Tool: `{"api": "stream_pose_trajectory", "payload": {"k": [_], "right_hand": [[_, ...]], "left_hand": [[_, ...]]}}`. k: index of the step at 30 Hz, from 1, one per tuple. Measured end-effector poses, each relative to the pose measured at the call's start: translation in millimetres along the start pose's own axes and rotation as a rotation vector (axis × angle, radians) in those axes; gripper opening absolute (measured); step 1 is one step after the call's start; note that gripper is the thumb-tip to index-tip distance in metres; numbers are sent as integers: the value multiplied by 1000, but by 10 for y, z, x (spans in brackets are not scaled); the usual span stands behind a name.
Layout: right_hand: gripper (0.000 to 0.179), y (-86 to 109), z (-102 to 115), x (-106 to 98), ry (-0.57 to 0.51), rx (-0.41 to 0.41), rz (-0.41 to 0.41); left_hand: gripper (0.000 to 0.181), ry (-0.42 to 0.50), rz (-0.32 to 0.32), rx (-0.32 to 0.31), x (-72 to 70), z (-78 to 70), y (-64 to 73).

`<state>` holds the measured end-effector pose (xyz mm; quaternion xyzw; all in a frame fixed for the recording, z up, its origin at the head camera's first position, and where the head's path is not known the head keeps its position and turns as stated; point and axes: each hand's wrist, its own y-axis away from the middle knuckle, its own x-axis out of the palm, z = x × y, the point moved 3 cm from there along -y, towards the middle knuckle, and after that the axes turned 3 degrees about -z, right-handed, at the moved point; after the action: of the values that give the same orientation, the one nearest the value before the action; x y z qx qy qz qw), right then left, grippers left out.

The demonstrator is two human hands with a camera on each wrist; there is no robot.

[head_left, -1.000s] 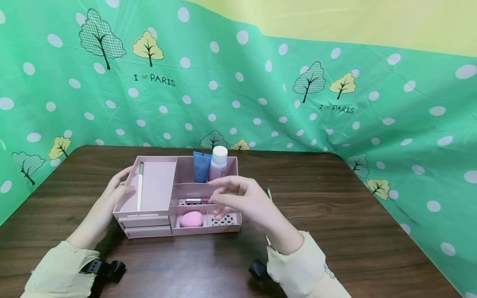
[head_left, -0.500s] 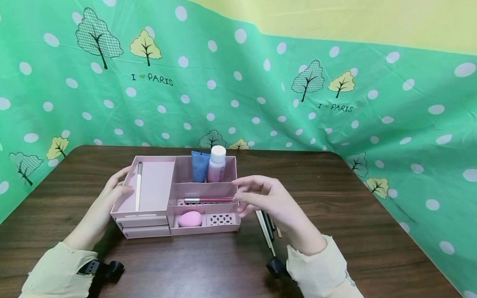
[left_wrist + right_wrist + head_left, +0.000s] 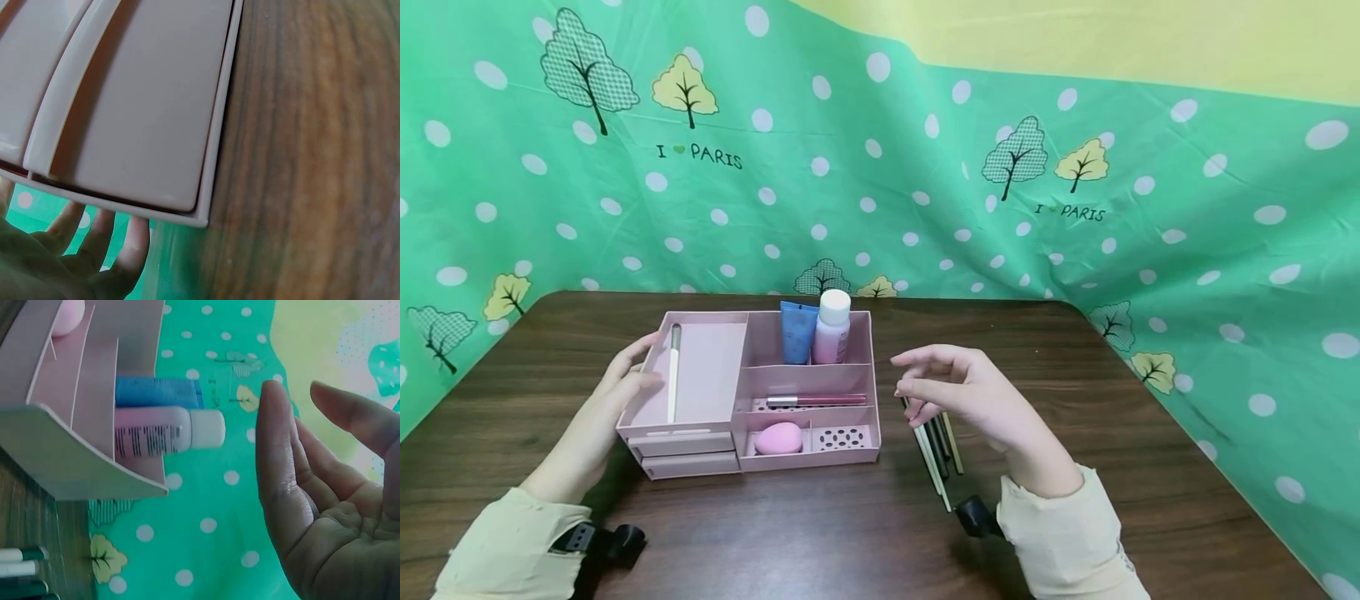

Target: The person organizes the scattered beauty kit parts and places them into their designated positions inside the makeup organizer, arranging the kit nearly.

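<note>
A pink desktop organizer (image 3: pixel 706 367) stands on the table. My left hand (image 3: pixel 598 412) holds its left side, the thumb over the rim and the fingers along the outer wall. My right hand (image 3: pixel 966 392) hovers to the right of the organizer, holding nothing, thumb and fingers apart. In the middle compartment lies a slim dark-pink stick with a silver end (image 3: pixel 831 400). A pink makeup sponge (image 3: pixel 779 438) sits in the front compartment. The back one holds a blue squeeze tube (image 3: pixel 797 333) and a pink bottle with a white cap (image 3: pixel 832 329). A white-handled brush (image 3: pixel 673 375) lies in the left tray.
Several thin brushes (image 3: pixel 934 458), with white, black and yellowish handles, lie on the table beneath my right hand, their far ends hidden by it. Two drawer fronts (image 3: pixel 688 464) face me under the left tray. A green dotted cloth (image 3: pixel 887 208) hangs behind the dark wooden table (image 3: pixel 820 542).
My right hand has moved off the middle compartment to the right, leaving the dark-pink stick lying there and uncovering the brushes on the table. My left hand stays on the organizer.
</note>
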<state>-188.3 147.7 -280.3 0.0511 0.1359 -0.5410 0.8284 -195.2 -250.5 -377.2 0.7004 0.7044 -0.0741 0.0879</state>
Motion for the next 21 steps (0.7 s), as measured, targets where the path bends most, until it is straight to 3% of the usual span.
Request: {"api": "stream_pose_trajectory", "payload": {"k": [21], "right_hand": [[40, -23, -58, -227, 96, 41, -107]], "left_hand": [[61, 35, 13, -4, 15, -34, 8]]}}
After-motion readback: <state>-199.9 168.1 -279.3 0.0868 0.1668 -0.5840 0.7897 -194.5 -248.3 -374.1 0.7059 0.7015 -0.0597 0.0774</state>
